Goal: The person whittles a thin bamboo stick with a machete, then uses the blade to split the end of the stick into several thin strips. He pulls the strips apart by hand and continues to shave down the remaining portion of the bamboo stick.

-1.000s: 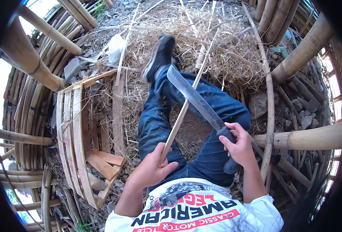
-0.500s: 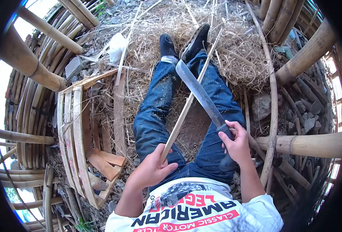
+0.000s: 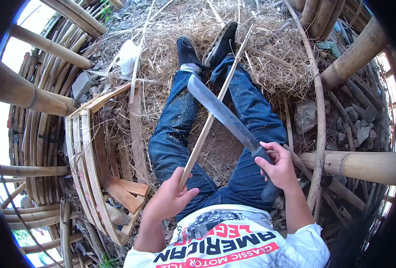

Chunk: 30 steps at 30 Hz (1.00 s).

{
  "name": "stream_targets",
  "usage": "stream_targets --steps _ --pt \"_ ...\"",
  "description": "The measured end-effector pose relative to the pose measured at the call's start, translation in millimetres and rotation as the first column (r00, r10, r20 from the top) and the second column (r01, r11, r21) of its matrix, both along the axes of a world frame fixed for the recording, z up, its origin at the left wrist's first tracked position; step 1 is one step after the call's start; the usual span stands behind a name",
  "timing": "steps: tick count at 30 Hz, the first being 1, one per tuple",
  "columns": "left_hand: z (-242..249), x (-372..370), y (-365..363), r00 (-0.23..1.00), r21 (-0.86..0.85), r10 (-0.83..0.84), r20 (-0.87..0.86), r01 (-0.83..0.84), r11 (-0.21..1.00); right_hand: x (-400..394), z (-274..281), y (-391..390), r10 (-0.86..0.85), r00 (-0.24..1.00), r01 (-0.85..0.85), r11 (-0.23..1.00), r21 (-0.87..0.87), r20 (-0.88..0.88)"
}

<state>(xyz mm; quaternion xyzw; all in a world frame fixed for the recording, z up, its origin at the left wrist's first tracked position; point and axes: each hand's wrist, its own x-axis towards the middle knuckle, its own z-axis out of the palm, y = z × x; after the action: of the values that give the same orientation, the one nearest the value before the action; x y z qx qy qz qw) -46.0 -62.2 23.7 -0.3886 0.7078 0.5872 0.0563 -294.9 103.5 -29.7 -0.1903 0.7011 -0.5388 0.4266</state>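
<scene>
My left hand (image 3: 173, 195) is closed round the near end of a long, thin bamboo strip (image 3: 199, 149), which slants away between my legs to the feet. In my right hand (image 3: 276, 166) is the dark handle of a machete (image 3: 224, 112). Its broad grey blade points up and left, crossing the strip about midway in this view. The handle's butt hangs below my right fist, over the jeans (image 3: 173, 129). Pale shavings dot both trouser legs.
A slatted wooden crate (image 3: 88, 167) lies at the left. Curly shavings (image 3: 280, 73) heap around the shoes. Thick bamboo poles (image 3: 352, 166) stand and jut in on both sides, and a long thin stick (image 3: 317, 102) lies right of my legs. Rocks (image 3: 309, 117) and a white plastic bag (image 3: 128, 57) are farther off.
The machete blade has swung a little left and its tip lower, crossing the strip nearer to me. My left hand has shifted slightly left with the strip.
</scene>
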Motion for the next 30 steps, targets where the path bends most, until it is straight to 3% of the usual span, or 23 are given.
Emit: stream_targets --steps 3,8,13,15,20,23,25,28,30 --pt "-4 -1 -1 1.000 -0.016 -0.002 -0.004 0.002 1.000 -8 -8 0 0.006 0.999 -0.006 1.000 -0.010 0.035" --pt "-1 -6 2 1.000 -0.051 0.019 -0.014 -0.020 0.999 -2 -10 -13 -0.086 0.995 0.087 0.996 0.018 -0.049" --pt "-6 -6 0 1.000 -0.055 0.023 0.012 -0.022 0.998 24 -5 -8 0.054 0.997 -0.053 0.998 -0.018 0.063" --pt "-5 -5 0 1.000 -0.059 0.014 0.019 -0.013 0.998 17 -5 -8 0.062 0.998 -0.060 0.996 -0.071 0.029" --pt "-7 2 3 0.999 -0.094 0.048 -0.001 -0.048 0.994 0 -16 -17 -0.079 0.995 0.077 0.996 -0.034 -0.060" --pt "-7 1 5 0.997 -0.030 0.073 -0.015 -0.073 0.997 16 -13 -16 -0.094 0.990 0.095 0.995 0.006 -0.104" --pt "-5 0 5 0.999 -0.062 0.038 -0.001 -0.038 0.997 27 -23 -11 -0.089 0.970 0.073 0.994 -0.081 -0.226" --pt "-4 1 6 1.000 -0.034 0.022 0.004 -0.022 0.999 28 -19 -6 -0.112 0.971 0.092 0.990 -0.103 -0.212" --pt "-3 3 7 1.000 -0.048 0.014 -0.003 -0.014 0.999 14 -8 -8 -0.094 0.992 0.095 0.996 0.003 -0.081"
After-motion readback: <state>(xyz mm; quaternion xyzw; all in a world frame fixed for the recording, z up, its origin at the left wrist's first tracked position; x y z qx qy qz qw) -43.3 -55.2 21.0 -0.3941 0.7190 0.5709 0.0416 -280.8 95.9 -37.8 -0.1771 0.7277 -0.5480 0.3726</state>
